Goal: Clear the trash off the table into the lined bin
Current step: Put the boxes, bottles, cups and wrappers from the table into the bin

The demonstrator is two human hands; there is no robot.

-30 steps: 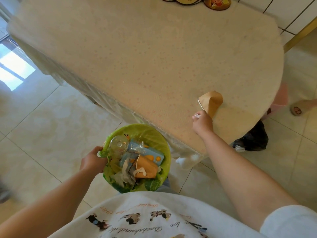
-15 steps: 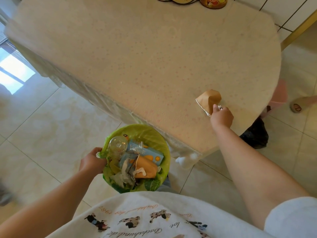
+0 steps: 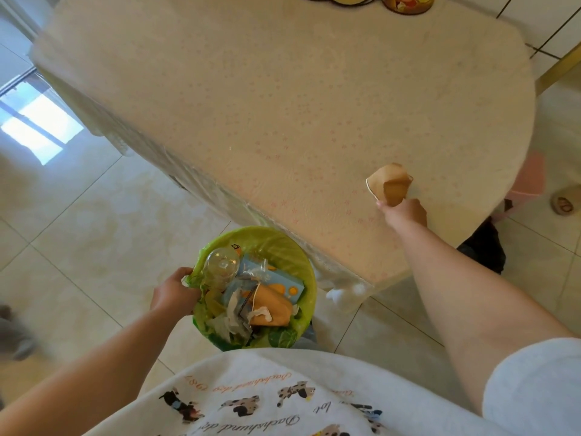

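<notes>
Trash remaining on the table [image 3: 283,99] consists of one brown paper cup [image 3: 390,185]; it is crumpled, with one side dented inward and a thin white rim visible along its left edge; it sits near the table's right end, close to the near edge. Your right hand [image 3: 405,212] is at the cup's lower end; the fingers are curled closed around its base, so the cup is in your grip; whether it is lifted off the cloth or resting on it cannot be told from this view.

Your left hand [image 3: 174,294] grips the left rim of the bin [image 3: 306,278], fingers closed over the edge and over the green liner [image 3: 276,243] folded there; the bin stands on the tiled floor [image 3: 94,221] just beside the table's near edge, below and left of the cup.

Contents of the bin, as seen from above: a clear plastic bottle [image 3: 221,267] at the upper left; a light blue box [image 3: 283,286] with orange dots; an orange-brown wrapper [image 3: 272,311]; white crumpled scraps [image 3: 234,309] in the centre.

The table carries a pale cream cloth with a faint pink speckled pattern; round decorated items [image 3: 405,3] lie at its far edge, partly out of view.
</notes>
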